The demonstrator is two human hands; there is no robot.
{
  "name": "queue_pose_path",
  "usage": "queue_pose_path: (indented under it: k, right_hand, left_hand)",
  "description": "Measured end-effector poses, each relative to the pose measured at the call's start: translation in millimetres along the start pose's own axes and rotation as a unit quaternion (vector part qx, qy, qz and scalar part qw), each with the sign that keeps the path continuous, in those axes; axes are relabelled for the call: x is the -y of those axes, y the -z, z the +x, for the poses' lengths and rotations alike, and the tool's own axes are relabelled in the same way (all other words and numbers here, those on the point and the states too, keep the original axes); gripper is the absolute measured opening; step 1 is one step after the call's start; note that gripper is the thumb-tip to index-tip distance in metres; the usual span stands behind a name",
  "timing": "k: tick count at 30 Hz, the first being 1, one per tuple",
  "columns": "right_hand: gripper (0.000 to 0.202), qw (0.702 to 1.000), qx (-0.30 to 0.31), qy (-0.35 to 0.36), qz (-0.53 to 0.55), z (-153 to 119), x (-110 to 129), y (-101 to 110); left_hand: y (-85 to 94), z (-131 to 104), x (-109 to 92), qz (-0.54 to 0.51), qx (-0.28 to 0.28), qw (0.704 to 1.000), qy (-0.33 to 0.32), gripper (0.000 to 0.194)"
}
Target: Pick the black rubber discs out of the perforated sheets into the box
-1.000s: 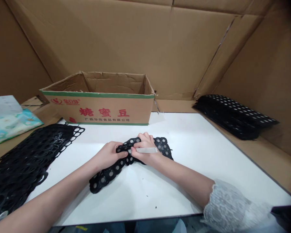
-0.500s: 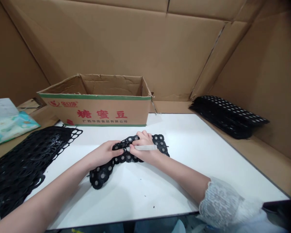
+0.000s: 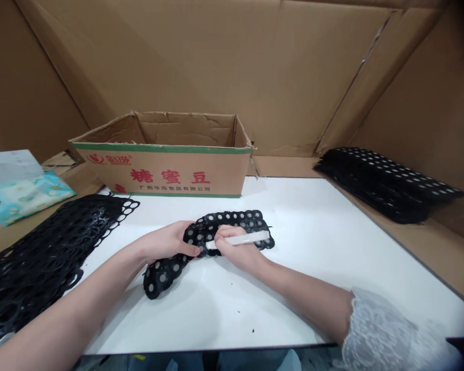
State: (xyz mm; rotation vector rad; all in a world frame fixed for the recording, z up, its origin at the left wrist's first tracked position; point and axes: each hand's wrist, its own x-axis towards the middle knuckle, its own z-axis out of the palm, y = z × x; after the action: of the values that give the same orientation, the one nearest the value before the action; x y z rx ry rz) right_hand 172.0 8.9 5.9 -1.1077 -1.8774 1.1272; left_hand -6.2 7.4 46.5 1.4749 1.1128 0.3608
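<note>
A black strip of joined rings with pale round centres (image 3: 163, 277) lies bent across the white table. My left hand (image 3: 174, 240) grips its middle part, thumb on top and fingers partly hidden behind it. In my right hand (image 3: 232, 243) is a white pen-like tool (image 3: 251, 238), its tip pointing left at the strip near my left thumb. The strip's right end extends behind and past my right hand.
An open cardboard box (image 3: 170, 172) stands at the back. Black ring netting (image 3: 42, 257) lies at left, beside a blue-green packet (image 3: 31, 196). Black perforated sheets (image 3: 386, 185) are stacked at right. Cardboard walls surround the white table (image 3: 317, 226).
My right hand has moved slightly down and lifted off the strip's upper edge, uncovering more of it. The tool's tip is lower on the strip. The view has shifted a little.
</note>
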Motion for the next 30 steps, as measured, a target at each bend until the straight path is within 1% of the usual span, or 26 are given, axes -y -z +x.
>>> queue_pose_path:
  k: [6,10,13,17,19,21,23,25,26,28,30]
  right_hand:
    - [0.028,1.000,0.025,-0.006,-0.003,-2.4,5.1,1.4]
    - [0.030,0.999,0.026,0.020,-0.028,-2.3,2.1,-0.4]
    - [0.031,0.996,0.017,0.054,-0.064,-1.9,-3.8,-4.9]
    - [0.028,0.985,0.018,0.095,-0.144,0.1,-8.8,-11.6]
    - [0.026,0.978,0.019,0.095,-0.184,1.7,-9.3,-13.8]
    - [0.025,0.974,0.021,0.099,-0.204,2.7,-9.7,-15.1]
    - [0.026,0.973,0.020,0.115,-0.199,2.1,-10.2,-15.6]
    - [0.027,0.975,0.012,0.127,-0.180,0.3,-9.9,-14.4]
    - [0.028,0.978,0.008,0.126,-0.164,-0.7,-8.9,-12.7]
    - [0.029,0.985,-0.014,0.118,-0.122,-1.4,-5.3,-6.7]
    - [0.030,0.987,-0.056,0.123,-0.083,0.9,-0.9,2.6]
  left_hand:
    - [-1.6,1.1,3.8,-0.026,-0.020,0.999,0.002,0.040]
    - [-1.0,1.8,5.0,-0.057,-0.024,0.998,0.024,0.032]
    - [-4.1,2.1,6.0,-0.049,-0.039,0.997,0.032,0.022]
    - [-13.8,1.2,8.0,-0.007,-0.091,0.996,0.020,0.017]
    - [-17.2,-0.5,7.5,-0.003,-0.094,0.995,0.009,0.016]
    - [-16.8,-2.8,5.6,0.007,-0.084,0.996,-0.002,0.018]
    - [-12.2,-4.6,3.0,0.029,-0.066,0.997,-0.006,0.021]
    - [-4.9,-5.1,0.8,0.053,-0.041,0.998,0.002,0.025]
    - [-1.1,-4.8,0.2,0.065,-0.040,0.997,0.009,0.028]
    - [5.4,-3.6,-0.1,0.093,-0.063,0.994,0.014,0.033]
    - [9.0,-2.2,0.3,0.118,-0.084,0.989,0.001,0.035]
